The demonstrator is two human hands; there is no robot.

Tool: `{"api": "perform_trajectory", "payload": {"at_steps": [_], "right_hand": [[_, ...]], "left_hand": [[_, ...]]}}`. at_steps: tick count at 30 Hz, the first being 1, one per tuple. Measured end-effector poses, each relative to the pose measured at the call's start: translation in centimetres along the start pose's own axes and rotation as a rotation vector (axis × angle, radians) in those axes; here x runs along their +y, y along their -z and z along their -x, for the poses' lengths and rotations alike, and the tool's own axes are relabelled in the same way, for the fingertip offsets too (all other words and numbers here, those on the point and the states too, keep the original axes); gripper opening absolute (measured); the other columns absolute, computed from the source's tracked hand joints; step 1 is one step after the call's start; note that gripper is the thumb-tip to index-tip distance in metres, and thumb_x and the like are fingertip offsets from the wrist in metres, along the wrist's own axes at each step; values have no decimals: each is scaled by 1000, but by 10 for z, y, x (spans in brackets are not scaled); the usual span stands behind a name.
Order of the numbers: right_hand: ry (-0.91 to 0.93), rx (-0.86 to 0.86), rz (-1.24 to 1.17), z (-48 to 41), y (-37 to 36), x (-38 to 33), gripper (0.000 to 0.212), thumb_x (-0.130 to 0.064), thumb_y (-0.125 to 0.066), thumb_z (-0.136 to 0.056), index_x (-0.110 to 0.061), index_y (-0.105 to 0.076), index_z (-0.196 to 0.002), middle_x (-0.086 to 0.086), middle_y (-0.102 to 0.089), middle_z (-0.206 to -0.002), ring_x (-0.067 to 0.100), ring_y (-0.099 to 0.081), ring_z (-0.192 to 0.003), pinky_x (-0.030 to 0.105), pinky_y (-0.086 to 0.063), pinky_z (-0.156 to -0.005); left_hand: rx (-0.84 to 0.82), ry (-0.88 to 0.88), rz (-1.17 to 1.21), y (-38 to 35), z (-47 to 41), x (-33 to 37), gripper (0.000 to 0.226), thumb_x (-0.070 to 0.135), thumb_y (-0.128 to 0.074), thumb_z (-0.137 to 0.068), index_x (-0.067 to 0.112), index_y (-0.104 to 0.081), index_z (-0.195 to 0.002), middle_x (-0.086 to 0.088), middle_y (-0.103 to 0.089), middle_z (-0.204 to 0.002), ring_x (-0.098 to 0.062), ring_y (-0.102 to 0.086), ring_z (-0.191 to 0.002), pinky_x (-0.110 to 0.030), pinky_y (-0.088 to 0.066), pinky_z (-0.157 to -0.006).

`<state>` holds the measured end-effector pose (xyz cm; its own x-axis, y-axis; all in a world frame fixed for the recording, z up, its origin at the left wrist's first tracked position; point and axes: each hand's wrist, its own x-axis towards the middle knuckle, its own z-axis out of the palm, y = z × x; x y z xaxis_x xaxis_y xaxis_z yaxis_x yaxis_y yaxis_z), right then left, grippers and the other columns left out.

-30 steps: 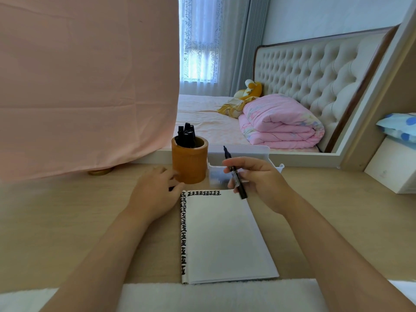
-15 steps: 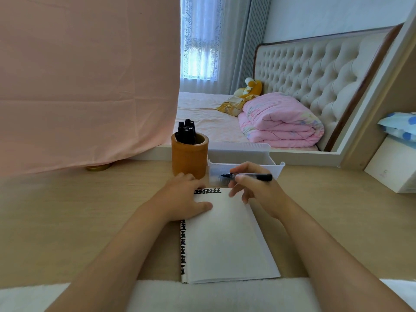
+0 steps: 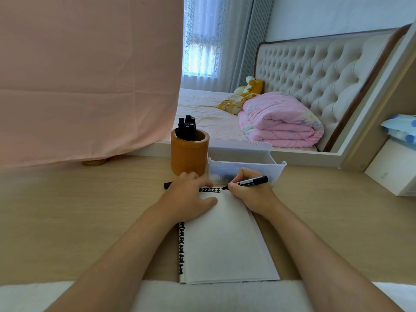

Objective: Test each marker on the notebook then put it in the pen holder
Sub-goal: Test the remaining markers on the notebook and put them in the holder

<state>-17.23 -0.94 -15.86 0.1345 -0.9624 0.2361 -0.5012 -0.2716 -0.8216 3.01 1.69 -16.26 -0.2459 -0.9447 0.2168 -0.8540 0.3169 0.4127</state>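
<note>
A white notebook (image 3: 225, 239) lies on the wooden desk, with black test marks along its top edge and left margin. My right hand (image 3: 249, 195) grips a black marker (image 3: 252, 181), and its tip touches the page at the end of the top row of marks. My left hand (image 3: 189, 199) rests on the notebook's top left corner. A black cap (image 3: 167, 185) sticks out from under its fingers. Just behind my left hand stands the brown wooden pen holder (image 3: 190, 154) with several black markers (image 3: 186, 129) in it.
A clear plastic tray (image 3: 247, 165) sits right of the holder, behind my right hand. A pink cloth (image 3: 90, 75) hangs at the back left with a gold lid (image 3: 94, 162) under it. A white box (image 3: 391, 174) stands at far right. A white towel (image 3: 202, 296) covers the desk's front edge.
My right hand turned the marker from upright to tip-down and brought its tip onto the page's top edge. My left hand moved from beside the holder onto the notebook's corner.
</note>
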Motion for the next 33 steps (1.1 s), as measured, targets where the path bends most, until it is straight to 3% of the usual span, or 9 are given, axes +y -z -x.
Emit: {"api": "perform_trajectory", "payload": {"at_steps": [4,14,27,33], "right_hand": [[10,1,-7,-1,0,4,13,-14,-70,-84,-5,-63,-77,11,-67,-78,14,-57,-69,32,-49,-63],[53,-35,51,-1,-1,0,15,-12,-72,-83,-11,-62,-72,5,-66,-73,5,-56,-62,14,-46,-54],[82,-66,42,1,1,0,25,-9,-71,-83,-18,-56,-65,7,-63,-69,6,-52,-60,19,-43,-53],[54,-35,38,1,0,-1,20,-9,-69,-83,-12,-57,-68,10,-64,-73,6,-51,-61,21,-43,-55]], "left_hand": [[-6,12,-4,1,1,1,47,57,-57,-88,42,-53,-132,10,-49,-119,-10,-37,-116,-29,-36,-96],[-25,27,-5,3,2,3,48,57,-58,-88,42,-52,-132,9,-48,-122,-10,-37,-119,-31,-37,-97],[-28,34,-11,2,1,2,48,58,-57,-88,42,-52,-133,9,-48,-124,-11,-36,-119,-31,-36,-97],[-22,34,-6,2,1,3,48,57,-57,-88,42,-52,-133,9,-48,-122,-11,-36,-119,-31,-36,-98]]}}
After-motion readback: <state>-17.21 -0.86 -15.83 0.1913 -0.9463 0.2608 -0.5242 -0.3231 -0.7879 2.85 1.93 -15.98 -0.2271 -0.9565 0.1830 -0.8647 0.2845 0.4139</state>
